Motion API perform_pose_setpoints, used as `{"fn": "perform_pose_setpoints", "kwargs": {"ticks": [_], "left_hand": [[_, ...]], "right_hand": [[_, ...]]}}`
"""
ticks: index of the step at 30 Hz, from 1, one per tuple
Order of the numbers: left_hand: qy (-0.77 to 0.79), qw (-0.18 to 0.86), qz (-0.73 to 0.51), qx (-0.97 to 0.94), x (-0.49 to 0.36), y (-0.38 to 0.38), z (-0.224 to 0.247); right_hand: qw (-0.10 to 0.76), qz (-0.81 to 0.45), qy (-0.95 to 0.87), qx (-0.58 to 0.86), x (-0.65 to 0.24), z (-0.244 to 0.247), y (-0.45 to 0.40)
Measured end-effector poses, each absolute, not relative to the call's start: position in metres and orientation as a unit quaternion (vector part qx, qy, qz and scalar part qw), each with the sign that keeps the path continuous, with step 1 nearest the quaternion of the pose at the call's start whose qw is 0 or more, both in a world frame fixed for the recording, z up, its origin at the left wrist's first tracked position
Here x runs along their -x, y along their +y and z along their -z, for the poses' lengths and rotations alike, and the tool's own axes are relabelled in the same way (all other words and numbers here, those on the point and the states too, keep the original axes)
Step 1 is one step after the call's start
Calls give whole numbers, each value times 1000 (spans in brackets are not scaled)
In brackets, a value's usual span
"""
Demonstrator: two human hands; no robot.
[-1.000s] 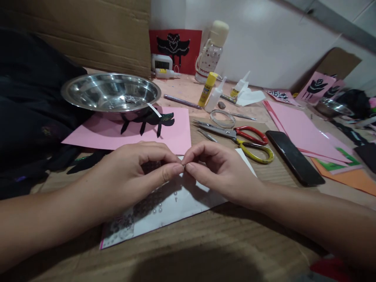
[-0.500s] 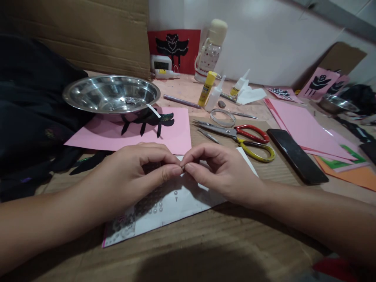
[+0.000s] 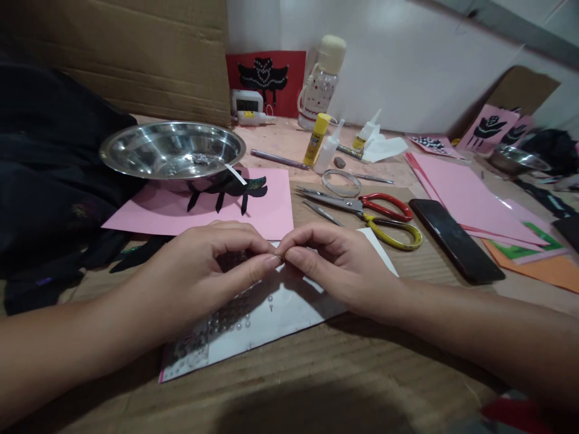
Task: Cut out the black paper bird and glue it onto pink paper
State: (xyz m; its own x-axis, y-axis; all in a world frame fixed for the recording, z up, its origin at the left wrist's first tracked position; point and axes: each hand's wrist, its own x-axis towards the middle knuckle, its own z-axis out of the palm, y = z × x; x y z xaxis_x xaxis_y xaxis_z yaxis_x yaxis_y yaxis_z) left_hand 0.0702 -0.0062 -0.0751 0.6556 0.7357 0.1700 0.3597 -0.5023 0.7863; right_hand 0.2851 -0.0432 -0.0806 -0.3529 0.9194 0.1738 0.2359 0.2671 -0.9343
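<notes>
Thumb and forefinger of my left hand (image 3: 230, 259) are pinched together, and their tips meet those of my right hand (image 3: 332, 259), closed in the same pinch. Whatever lies between the fingertips is too small to make out. Both hands are held above a white sheet (image 3: 289, 313) with a pink edge at its left corner. Stuck on that sheet are rows of small pearl beads (image 3: 239, 326), partly hidden under my left hand. One lone pearl bead (image 3: 270, 298) sits apart, below my fingertips.
Beyond my hands are a pink card (image 3: 277, 205) with black cutouts, a steel bowl (image 3: 172, 128) and scissors (image 3: 362, 206). A phone (image 3: 456, 241) and pink papers (image 3: 470, 193) lie to the right. Glue bottles (image 3: 329, 147), a glue stick (image 3: 315, 140) and a drinking bottle (image 3: 323, 84) stand behind.
Both hands keep the same pinch with fingertips together. The whole view has shifted very slightly; the objects on the table stay where they were.
</notes>
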Motion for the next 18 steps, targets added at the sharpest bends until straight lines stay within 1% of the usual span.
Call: {"fn": "perform_pose_setpoints", "kwargs": {"ticks": [5, 11, 18], "left_hand": [[324, 374, -266, -827, -69, -7, 75], [315, 379, -258, -831, -68, -5, 78], [307, 361, -264, -840, -68, -6, 80]], "right_hand": [[397, -457, -680, 413, -285, 81, -44], [381, -461, -685, 417, -285, 80, -42], [368, -407, -721, 422, -282, 77, -43]]}}
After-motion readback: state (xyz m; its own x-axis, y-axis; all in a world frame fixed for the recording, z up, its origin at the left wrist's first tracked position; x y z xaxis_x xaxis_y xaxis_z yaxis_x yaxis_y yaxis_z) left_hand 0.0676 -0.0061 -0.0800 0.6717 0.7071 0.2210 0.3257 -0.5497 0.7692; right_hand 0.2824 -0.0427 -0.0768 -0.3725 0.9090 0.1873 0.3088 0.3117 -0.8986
